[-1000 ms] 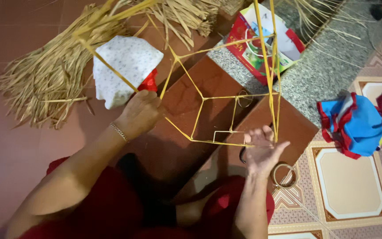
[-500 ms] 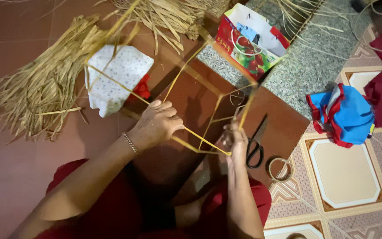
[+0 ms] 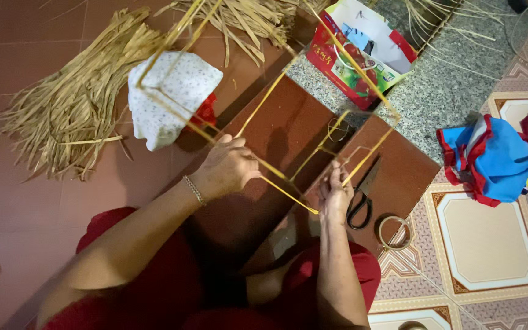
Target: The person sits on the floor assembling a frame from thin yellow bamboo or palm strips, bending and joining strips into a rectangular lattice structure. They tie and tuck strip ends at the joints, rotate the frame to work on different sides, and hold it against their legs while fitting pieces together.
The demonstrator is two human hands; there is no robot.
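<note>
Two hands (image 3: 227, 168) grip bamboo frame (image 3: 276, 131)

Plain reddish-brown floor tiles (image 3: 25, 201) are covering the left side of the room, while patterned tiles (image 3: 490, 244) with white octagons and brown borders are lying at the lower right. A speckled grey stone slab (image 3: 453, 91) is running across the upper right, and dim light is leaving the left floor in shadow.
</note>
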